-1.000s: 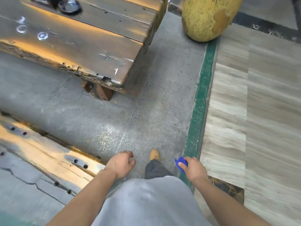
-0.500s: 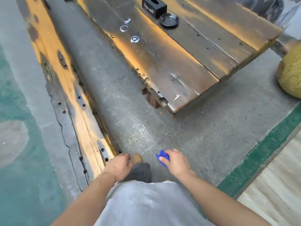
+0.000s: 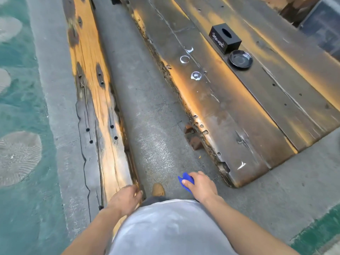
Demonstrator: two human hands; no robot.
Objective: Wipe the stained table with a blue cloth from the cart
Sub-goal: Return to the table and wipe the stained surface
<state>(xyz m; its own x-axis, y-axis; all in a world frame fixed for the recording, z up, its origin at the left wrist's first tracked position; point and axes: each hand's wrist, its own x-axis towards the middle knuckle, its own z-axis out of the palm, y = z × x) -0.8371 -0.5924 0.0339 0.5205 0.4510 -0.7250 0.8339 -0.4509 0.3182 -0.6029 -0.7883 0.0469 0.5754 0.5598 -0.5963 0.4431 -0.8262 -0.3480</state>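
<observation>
A long dark wooden table point(image 3: 239, 111) runs from the near right toward the top of the view. White ring-shaped stains point(image 3: 196, 76) mark its near edge, with more white stains point(image 3: 184, 59) further along. My right hand point(image 3: 201, 186) is shut on a small crumpled blue cloth point(image 3: 185, 181), held low over the concrete floor just short of the table's near corner. My left hand point(image 3: 125, 199) hangs loosely curled and holds nothing, beside the end of a wooden bench point(image 3: 92, 100).
A black tissue box point(image 3: 224, 40) and a black round dish point(image 3: 240, 59) sit on the table beyond the stains. A concrete aisle point(image 3: 147, 111) runs between bench and table. Teal floor point(image 3: 20, 107) lies left. My shoe point(image 3: 158, 189) is on the aisle.
The view has swung left and forward: the table's stained length and the bench now run ahead, and the yellow pot and striped floor have left the view. The cloth stays in my right hand.
</observation>
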